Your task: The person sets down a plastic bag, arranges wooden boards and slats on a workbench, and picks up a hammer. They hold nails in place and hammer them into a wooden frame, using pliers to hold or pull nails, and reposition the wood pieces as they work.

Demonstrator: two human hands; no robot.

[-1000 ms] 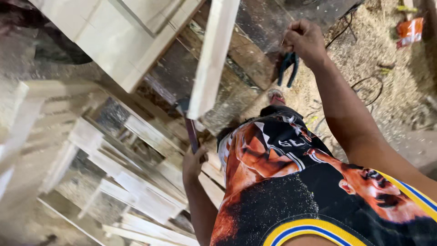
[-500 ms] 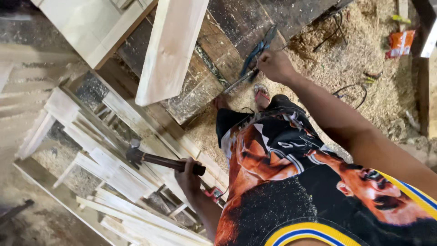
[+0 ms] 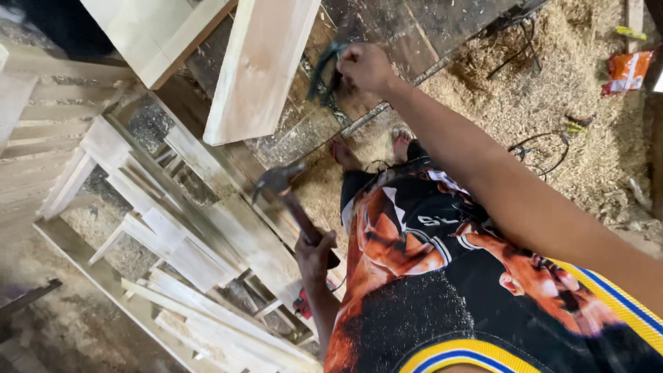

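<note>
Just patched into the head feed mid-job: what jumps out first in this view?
The left hand grips a wooden-handled claw hammer at centre frame, its head over pale wooden frames stacked lower left. Higher up, the right hand is closed on a dark tool, too blurred to identify, on the worn dark workbench, beside a pale wooden plank. Sawdust covers the floor to the right, by an orange packet.
</note>
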